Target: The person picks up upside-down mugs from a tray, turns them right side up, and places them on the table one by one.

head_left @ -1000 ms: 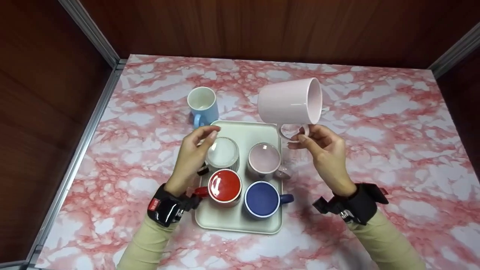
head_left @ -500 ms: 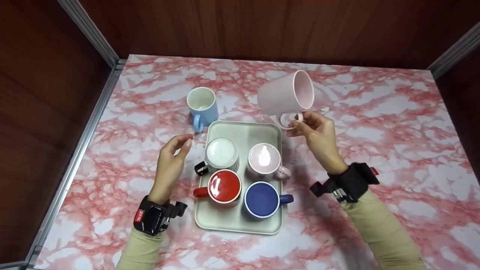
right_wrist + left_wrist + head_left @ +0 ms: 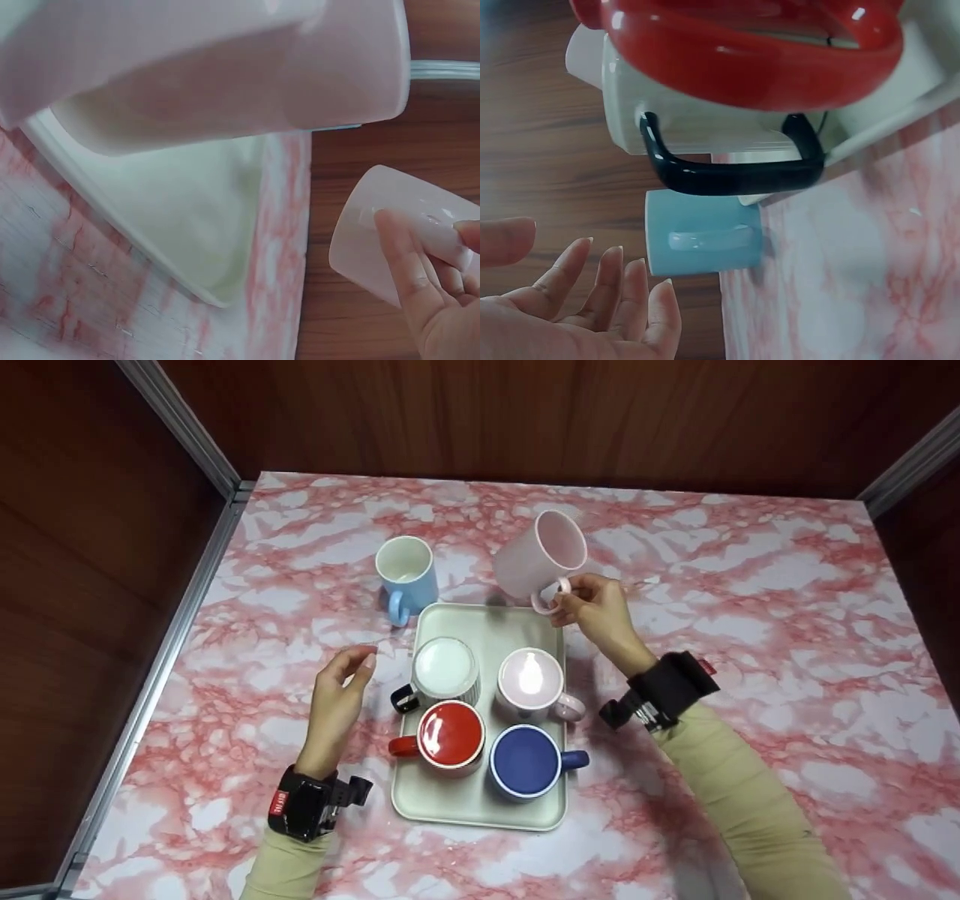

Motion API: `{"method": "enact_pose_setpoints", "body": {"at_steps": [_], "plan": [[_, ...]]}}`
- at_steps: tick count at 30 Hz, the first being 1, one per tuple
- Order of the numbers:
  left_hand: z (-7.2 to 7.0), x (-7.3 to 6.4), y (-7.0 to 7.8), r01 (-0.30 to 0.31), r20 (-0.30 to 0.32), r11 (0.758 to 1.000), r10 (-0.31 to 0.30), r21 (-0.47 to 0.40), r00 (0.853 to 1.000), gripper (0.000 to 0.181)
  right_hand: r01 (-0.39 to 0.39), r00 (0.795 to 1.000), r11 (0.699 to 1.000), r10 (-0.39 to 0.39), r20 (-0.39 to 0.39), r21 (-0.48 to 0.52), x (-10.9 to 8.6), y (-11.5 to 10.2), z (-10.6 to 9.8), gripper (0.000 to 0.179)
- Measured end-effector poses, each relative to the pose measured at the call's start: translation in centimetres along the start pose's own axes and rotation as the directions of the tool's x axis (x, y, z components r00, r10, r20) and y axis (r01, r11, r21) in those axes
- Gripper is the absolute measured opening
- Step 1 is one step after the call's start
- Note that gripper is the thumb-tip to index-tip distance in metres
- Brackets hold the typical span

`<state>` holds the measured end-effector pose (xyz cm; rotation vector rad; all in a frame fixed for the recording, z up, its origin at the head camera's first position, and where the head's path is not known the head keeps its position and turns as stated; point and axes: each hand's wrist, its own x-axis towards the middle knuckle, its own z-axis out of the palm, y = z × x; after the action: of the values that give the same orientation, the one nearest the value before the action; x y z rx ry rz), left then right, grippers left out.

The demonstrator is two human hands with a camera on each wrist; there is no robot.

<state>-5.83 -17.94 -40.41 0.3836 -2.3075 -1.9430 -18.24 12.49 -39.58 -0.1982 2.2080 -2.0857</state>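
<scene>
My right hand [image 3: 600, 611] pinches the handle of a pale pink mug [image 3: 534, 556], held tilted above the far end of the tray [image 3: 480, 810], its mouth facing up and right. In the right wrist view, thumb and fingers meet on that pink mug's handle. My left hand [image 3: 337, 697] hovers left of the tray with relaxed, slightly bent fingers and nothing in them. Nearest to it are the white mug [image 3: 445, 669] with a black handle and the light blue mug [image 3: 411, 581], which stands on the table just beyond the tray's far left corner.
On the tray also stand a red mug [image 3: 451, 735], a dark blue mug [image 3: 525, 762] and a second pink mug [image 3: 530, 682]. Their handles stick out over the tray's sides. Dark wood panels [image 3: 525, 420] enclose the marbled table [image 3: 750, 622] at the back and sides.
My right hand has carried the pink mug left and tipped its mouth further upward, toward the tray's far end. My left hand has drawn back left, away from the white mug.
</scene>
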Motion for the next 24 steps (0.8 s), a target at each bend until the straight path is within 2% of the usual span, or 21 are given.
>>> {"method": "enact_pose_setpoints", "body": {"at_steps": [9,22,24], "plan": [[-0.1,-0.3,-0.7,0.026,0.009,1.0,-0.026,-0.005,1.0,0.029,0.0,0.996,0.995,0.008,0.088,-0.097,2.3,0.7,1.9,0.016],[-0.1,-0.3,-1.5,0.053,0.009,0.998,-0.053,0.023,0.999,0.027,-0.007,0.991,0.972,0.039,0.132,-0.236,4.7,1.2,3.8,0.01],[0.0,-0.3,-1.5,0.056,0.009,0.998,-0.056,0.027,0.998,0.027,-0.016,0.988,0.966,0.054,0.142,-0.258,4.7,0.8,4.1,0.01]]}}
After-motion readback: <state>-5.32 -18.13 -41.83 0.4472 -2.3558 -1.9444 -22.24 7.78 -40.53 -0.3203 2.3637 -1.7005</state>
